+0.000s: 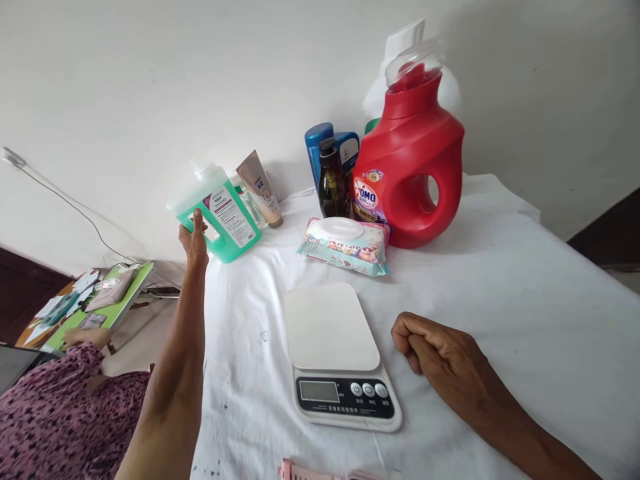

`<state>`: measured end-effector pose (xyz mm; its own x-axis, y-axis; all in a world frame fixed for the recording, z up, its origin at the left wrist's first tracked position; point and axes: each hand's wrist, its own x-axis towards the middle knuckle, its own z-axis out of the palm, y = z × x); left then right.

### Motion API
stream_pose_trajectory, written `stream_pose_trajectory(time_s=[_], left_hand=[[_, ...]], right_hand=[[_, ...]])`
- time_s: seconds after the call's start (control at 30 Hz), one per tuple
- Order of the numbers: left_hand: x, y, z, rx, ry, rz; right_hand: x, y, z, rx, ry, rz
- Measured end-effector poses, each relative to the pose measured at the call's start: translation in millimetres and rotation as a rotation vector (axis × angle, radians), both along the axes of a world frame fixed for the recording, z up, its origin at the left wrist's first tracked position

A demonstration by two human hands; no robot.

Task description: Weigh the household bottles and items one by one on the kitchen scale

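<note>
1. Clearly, the left hand (194, 238) has its fingers wrapped round the green bottle (216, 212) at the counter's (500, 287) far-left edge, tipping it.
2. Its long axis leans, cap pointing up-left toward the wall, label facing the camera.
3. Beside the scale (340, 353), the right hand (437, 350) rests loosely curled, holding nothing.

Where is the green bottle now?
In the head view, the green bottle is far left on the table, tilted in the left hand, beside the beige tube.
</note>
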<state>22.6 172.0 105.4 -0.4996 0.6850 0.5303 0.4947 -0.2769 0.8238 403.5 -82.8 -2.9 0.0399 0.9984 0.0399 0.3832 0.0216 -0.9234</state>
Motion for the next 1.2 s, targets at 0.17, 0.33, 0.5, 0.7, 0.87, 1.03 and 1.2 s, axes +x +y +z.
stream_pose_trajectory(time_s=[0.17, 0.33, 0.5, 0.7, 0.87, 1.03, 1.2], left_hand=[[22.7, -14.0, -2.0, 0.048, -0.248, -0.219], [37.0, -74.4, -3.1, 0.123, -0.357, -0.141], [22.9, -154.2, -3.5, 0.159, -0.391, -0.090], [14.9, -232.1, 12.6, 0.176, -0.464, -0.028], [21.3, -262.4, 39.5, 0.191, -0.504, -0.084], [49.0, -265.2, 65.6, 0.238, -0.476, -0.234], [93.7, -253.0, 67.0, 0.182, -0.521, -0.401]], right_hand=[[-0.4, 2.1, 0.7, 0.029, 0.010, -0.001], [-1.6, 0.8, 0.4, 0.005, 0.061, 0.008], [-4.0, 2.1, 0.7, 0.033, 0.055, 0.009], [-5.9, 3.1, 6.1, 0.084, 0.049, 0.036], [-6.3, 1.8, 9.6, 0.130, 0.035, 0.031], [-7.1, 0.8, 10.9, 0.124, 0.037, 0.031], [-6.0, 1.2, 10.7, 0.134, 0.047, 0.043]])
